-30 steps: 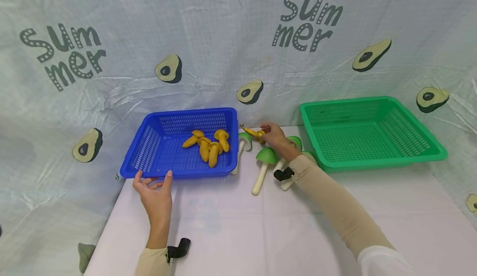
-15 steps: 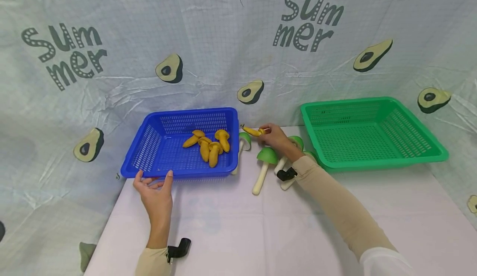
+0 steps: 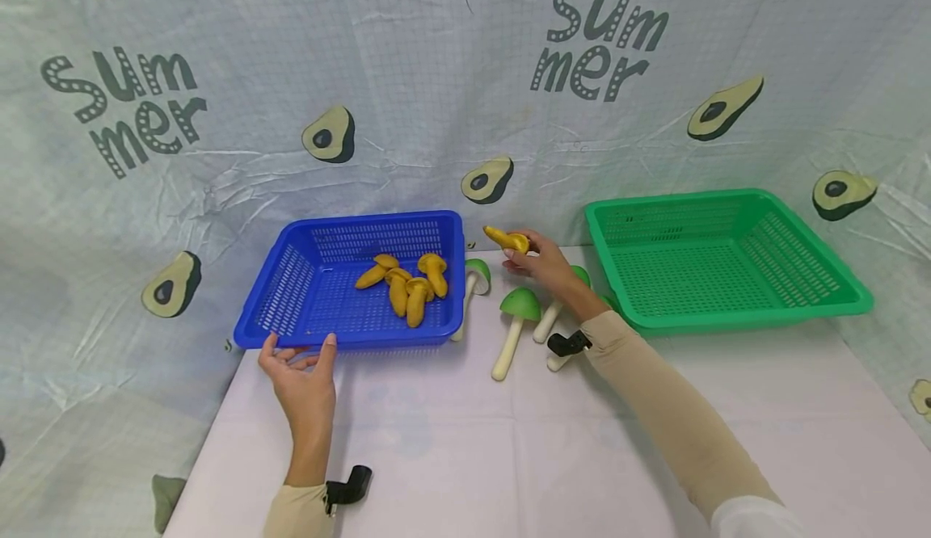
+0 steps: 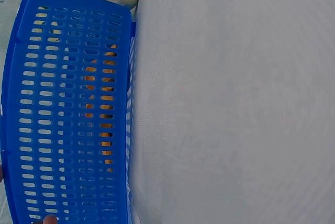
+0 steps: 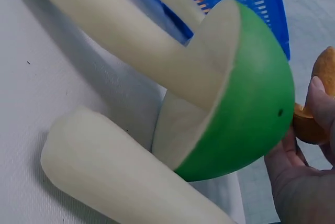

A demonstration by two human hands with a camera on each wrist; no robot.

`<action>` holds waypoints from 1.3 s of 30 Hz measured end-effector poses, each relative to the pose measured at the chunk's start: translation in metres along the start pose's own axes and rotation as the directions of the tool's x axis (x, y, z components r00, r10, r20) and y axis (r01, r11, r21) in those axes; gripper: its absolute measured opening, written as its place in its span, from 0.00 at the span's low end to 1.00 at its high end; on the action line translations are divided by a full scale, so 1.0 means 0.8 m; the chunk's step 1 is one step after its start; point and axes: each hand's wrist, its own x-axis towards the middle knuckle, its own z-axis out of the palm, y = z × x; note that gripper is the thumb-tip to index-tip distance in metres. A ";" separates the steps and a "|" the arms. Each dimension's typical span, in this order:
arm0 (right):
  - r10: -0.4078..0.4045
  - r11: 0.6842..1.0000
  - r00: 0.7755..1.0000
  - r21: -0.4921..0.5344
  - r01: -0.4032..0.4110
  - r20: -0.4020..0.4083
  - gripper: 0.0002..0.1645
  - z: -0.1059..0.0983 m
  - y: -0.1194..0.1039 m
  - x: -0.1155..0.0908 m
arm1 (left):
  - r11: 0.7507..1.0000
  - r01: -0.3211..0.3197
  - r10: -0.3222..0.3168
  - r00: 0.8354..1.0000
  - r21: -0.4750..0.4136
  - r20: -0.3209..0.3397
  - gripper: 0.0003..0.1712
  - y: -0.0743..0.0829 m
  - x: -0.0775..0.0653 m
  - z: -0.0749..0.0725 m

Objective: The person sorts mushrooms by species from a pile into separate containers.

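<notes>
The yellow mushroom (image 3: 502, 237) is pinched near its cap by the thumb and fingers of the right hand (image 3: 541, 263); it is held up above the table (image 3: 436, 441), between the blue basket (image 3: 385, 338) and the green basket (image 3: 727, 322) and nearer the blue, with its stem slanting up to the left; the stem should be left mostly free, so that a clean release can be had by parting the thumb; the pinch is best kept light but sure, since the cap looks smooth and may turn. Below the hand lie green-capped mushrooms (image 3: 520, 304); enough height should be kept that none is swept by the knuckles or the right sleeve (image 3: 655, 384); if the mushroom is carried leftward, the blue basket's side rim must be cleared by the stem tip first. The blue basket's near rim appears to be gripped by the left hand (image 3: 301, 380), though how firmly cannot be told from these views; that steadying is worth having, but no tilt should be given, lest the four loose mushrooms (image 3: 415, 304) inside slide; the green basket's near-left corner should be given room by the forearm.
</notes>
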 end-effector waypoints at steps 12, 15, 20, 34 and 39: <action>0.062 0.957 0.992 0.277 -0.090 0.111 0.33 -0.002 -0.016 -0.017 | 1.000 0.012 -0.012 1.000 0.000 0.001 0.51 -0.001 0.001 -0.001; 0.064 0.947 0.990 0.305 -0.100 0.124 0.32 -0.002 -0.018 -0.018 | 1.000 0.011 -0.011 1.000 -0.006 0.003 0.51 0.000 0.001 -0.001; 0.054 0.946 0.995 0.314 -0.077 0.083 0.31 -0.002 -0.021 -0.020 | 1.000 0.015 -0.015 1.000 -0.001 0.004 0.51 0.001 0.001 -0.001; 0.073 0.933 0.997 0.350 -0.082 0.040 0.33 -0.001 -0.039 -0.029 | 1.000 0.021 -0.021 1.000 -0.003 0.004 0.51 0.003 0.001 0.000; 0.075 0.942 0.997 0.328 -0.077 0.020 0.29 0.004 -0.047 -0.031 | 1.000 0.025 -0.025 1.000 -0.003 0.005 0.51 0.002 0.003 -0.001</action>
